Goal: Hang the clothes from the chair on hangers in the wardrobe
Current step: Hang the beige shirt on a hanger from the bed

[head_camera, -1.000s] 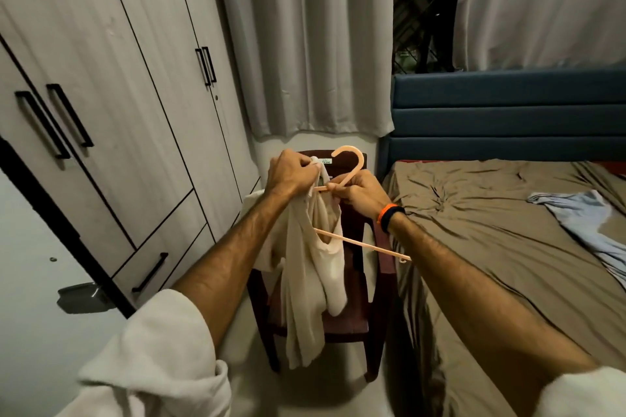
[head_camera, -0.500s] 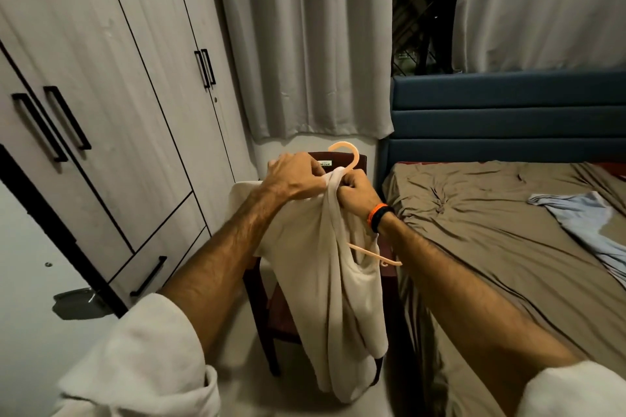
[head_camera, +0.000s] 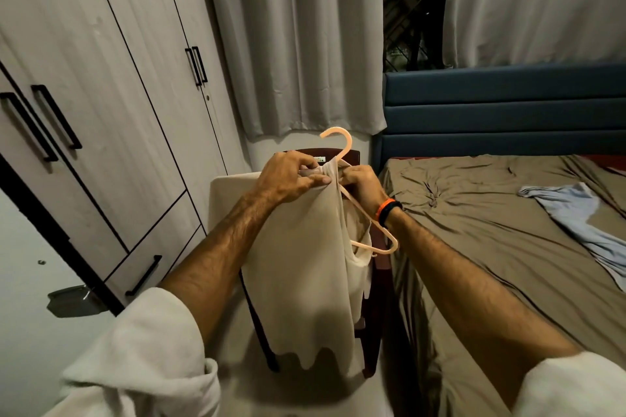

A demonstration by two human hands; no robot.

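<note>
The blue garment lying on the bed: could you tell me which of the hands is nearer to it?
The right hand, at the hanger, is nearer the blue garment on its right. The left hand grips the cream garment farther left.

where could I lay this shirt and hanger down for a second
Bare sheet on the bed between its near-left edge and the blue cloth. The chair is crowded: both hands, the cream shirt and the hanger hang in front of it.
</note>
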